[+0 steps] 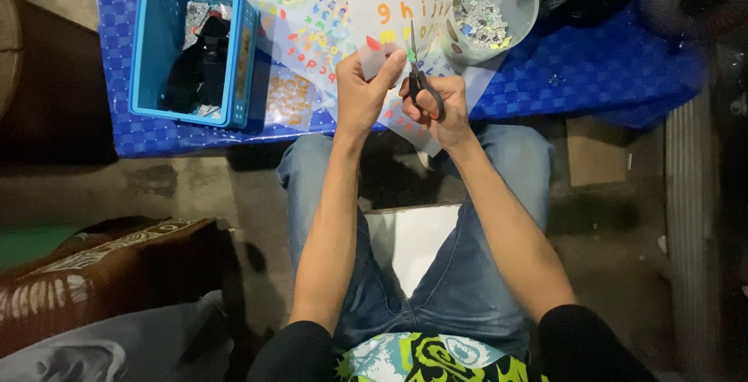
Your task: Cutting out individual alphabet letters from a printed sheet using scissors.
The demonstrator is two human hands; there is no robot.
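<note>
While the left hand (360,90) pinches a small clear sticker piece (376,58) just below the letter sheet (405,8), the right hand (438,105) grips scissors (419,78) mid-cut. Beside the sheet, the clear tub (492,12) holds many cut pieces; uncut letters remain.

left of the hands: blue basket (148,47) stands near, walls upright, blocking a low sideways pass.
ahead right: clear plastic tub (510,0) sits just beyond the scissors (421,86).
ahead centre: flat sticker sheets (327,15), passable above.
right: bare blue mat (608,70), open room.
below: lap gap between forearms, open.
</note>
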